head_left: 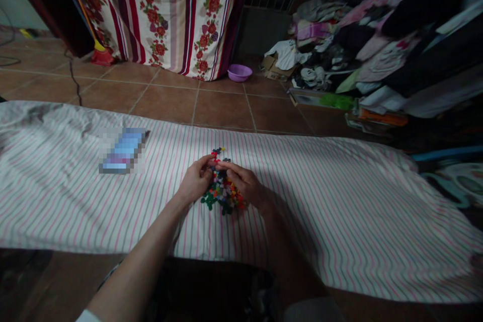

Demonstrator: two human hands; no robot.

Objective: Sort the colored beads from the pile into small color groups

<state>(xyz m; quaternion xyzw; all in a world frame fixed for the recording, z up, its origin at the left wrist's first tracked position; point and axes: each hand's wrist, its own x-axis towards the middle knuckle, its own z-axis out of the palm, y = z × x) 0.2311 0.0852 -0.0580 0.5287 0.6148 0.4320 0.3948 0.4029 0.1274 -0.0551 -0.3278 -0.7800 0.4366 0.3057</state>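
Observation:
A pile of small multicoloured plastic building pieces [222,193] lies on the striped cloth in front of me. Above its far part, my left hand [197,179] is closed, thumb and fingers curled inward. From the other side my right hand [244,182] meets it, also closed, its fingertips almost touching the left ones. Something red shows between the two sets of fingertips, apparently small building pieces; their exact shape is too small to tell. Green pieces lie at the near left of the pile, orange and yellow ones beside the right hand. A few dark, red and yellow pieces stick out beyond the fingers.
The striped cloth [332,201] covers a long raised surface. A blurred-out phone-like object [124,151] rests on it at left. On the tiled floor beyond are a purple basin [240,73], a red broom [102,55] and a floral curtain [177,15]. Clothes [362,35] are heaped at right.

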